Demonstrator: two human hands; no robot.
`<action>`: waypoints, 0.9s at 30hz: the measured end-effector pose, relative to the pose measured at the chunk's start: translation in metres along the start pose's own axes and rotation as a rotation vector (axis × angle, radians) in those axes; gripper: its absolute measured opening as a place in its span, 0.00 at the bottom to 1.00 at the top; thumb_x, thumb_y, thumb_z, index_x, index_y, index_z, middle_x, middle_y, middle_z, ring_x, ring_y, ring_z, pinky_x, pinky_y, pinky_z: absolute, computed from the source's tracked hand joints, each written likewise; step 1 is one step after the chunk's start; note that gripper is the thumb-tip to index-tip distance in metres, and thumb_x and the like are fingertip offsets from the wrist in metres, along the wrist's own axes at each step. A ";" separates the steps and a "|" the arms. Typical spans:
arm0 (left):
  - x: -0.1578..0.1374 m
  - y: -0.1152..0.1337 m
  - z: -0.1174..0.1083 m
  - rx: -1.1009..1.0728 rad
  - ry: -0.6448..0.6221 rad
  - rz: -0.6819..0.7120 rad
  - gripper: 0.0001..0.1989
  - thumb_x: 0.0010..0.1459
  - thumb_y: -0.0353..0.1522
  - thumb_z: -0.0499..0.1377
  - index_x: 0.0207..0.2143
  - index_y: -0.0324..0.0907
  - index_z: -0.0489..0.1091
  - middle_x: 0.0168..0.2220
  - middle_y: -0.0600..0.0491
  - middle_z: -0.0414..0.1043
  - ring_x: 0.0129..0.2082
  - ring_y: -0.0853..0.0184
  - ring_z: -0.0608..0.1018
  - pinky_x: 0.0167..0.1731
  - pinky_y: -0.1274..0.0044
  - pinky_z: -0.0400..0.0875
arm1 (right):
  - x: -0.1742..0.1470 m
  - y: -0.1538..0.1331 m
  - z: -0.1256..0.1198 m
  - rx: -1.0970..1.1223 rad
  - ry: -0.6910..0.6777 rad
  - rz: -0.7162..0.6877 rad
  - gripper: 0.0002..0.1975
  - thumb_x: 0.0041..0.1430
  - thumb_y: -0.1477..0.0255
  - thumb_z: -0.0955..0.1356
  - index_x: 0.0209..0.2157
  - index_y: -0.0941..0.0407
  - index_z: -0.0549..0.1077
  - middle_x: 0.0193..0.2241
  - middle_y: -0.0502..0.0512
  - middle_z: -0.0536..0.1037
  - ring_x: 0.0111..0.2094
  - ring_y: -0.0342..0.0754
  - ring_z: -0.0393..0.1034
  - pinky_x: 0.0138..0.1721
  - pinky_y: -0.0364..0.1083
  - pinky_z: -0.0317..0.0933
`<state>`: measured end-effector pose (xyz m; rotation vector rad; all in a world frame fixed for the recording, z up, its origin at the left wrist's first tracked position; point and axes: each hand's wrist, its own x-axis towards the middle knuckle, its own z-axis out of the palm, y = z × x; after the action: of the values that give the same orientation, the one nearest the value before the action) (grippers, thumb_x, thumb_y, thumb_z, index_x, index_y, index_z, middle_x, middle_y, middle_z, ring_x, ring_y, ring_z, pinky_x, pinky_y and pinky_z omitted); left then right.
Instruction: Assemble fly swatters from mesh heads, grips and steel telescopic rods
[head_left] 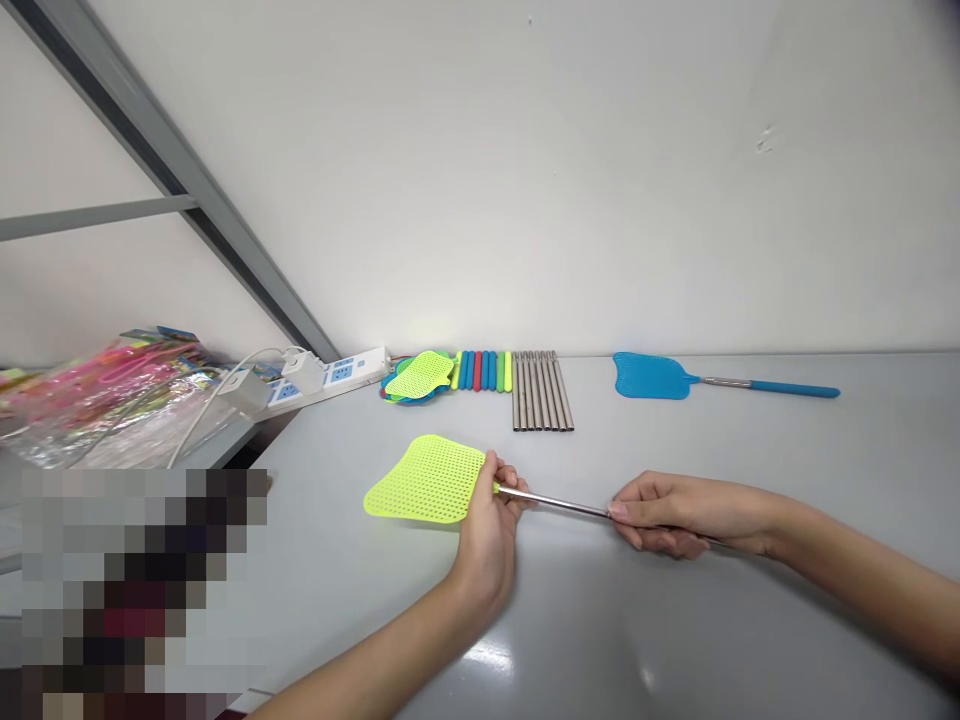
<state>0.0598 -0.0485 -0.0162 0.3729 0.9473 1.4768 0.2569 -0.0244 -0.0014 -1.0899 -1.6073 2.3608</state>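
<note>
My left hand (487, 535) is closed on the base of a yellow-green fly swatter head (427, 482), thumb on top, fingers behind. From the head's neck a thin metal rod (561, 502) runs right into my right hand (675, 512), whose fingers and thumb are wrapped round it. A thin length of the rod shows again past my right wrist. The swatter is held above the grey table. Beyond my hands, a stack of swatter heads (421, 376) lies beside a row of coloured grips (480, 371) and several metal tubes (541, 392).
A blue fly swatter (652, 377) with a blue grip lies at the back right, near the wall. At the back left are a white power strip (330, 378) with plugs and cables, and plastic-wrapped pink goods (120, 385). A blurred patch covers the lower left.
</note>
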 end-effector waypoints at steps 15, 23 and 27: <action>-0.007 -0.005 -0.002 0.287 -0.177 0.158 0.15 0.56 0.39 0.44 0.26 0.39 0.61 0.23 0.53 0.63 0.22 0.70 0.66 0.23 0.78 0.62 | -0.011 -0.009 0.009 -0.053 0.069 0.009 0.14 0.53 0.63 0.62 0.23 0.60 0.63 0.13 0.43 0.58 0.12 0.33 0.44 0.12 0.37 0.37; -0.019 -0.004 0.000 0.280 -0.236 0.162 0.16 0.59 0.37 0.40 0.26 0.40 0.61 0.22 0.54 0.63 0.23 0.70 0.66 0.23 0.78 0.60 | -0.009 -0.010 0.010 -0.009 -0.031 0.106 0.14 0.55 0.67 0.59 0.19 0.58 0.60 0.08 0.42 0.53 0.10 0.34 0.39 0.10 0.36 0.34; -0.025 -0.005 0.000 0.302 -0.266 0.150 0.17 0.59 0.37 0.40 0.26 0.40 0.62 0.22 0.54 0.63 0.23 0.70 0.65 0.24 0.78 0.60 | -0.010 -0.012 0.012 0.017 -0.065 0.148 0.14 0.56 0.66 0.58 0.20 0.58 0.61 0.07 0.41 0.52 0.09 0.34 0.38 0.08 0.36 0.35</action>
<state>0.0674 -0.0726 -0.0125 0.8559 0.9420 1.3759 0.2532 -0.0322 0.0162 -1.1790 -1.5754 2.5222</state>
